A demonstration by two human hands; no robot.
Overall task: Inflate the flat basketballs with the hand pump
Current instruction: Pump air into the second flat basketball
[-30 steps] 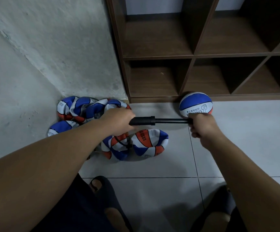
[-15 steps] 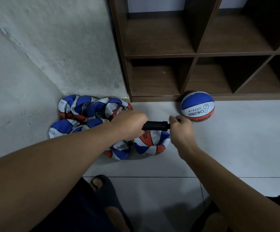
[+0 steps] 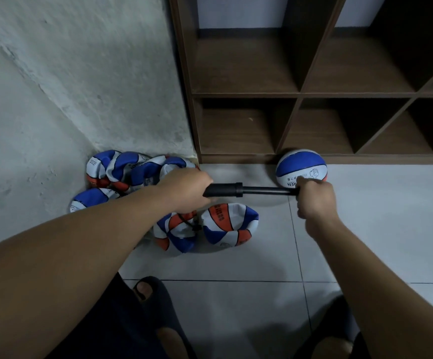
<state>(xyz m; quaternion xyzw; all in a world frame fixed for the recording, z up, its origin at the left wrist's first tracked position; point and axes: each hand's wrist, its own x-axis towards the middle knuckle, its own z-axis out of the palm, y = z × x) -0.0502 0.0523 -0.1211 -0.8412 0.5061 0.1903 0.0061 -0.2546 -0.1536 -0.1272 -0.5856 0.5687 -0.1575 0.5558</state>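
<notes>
left hand (image 3: 187, 190) grips pump barrel (image 3: 224, 189), right hand (image 3: 313, 196) grips handle w/ rod (image 3: 269, 190) extended, over flat basketballs (image 3: 205, 226)

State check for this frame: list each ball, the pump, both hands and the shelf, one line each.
hand pump: rod drawn out
left hand: grips pump barrel
right hand: grips pump handle
round basketball: inflated, on floor by shelf
two front basketballs: flat, crumpled
corner pile of basketballs: flat
wooden shelf: visible compartments mostly empty
</notes>
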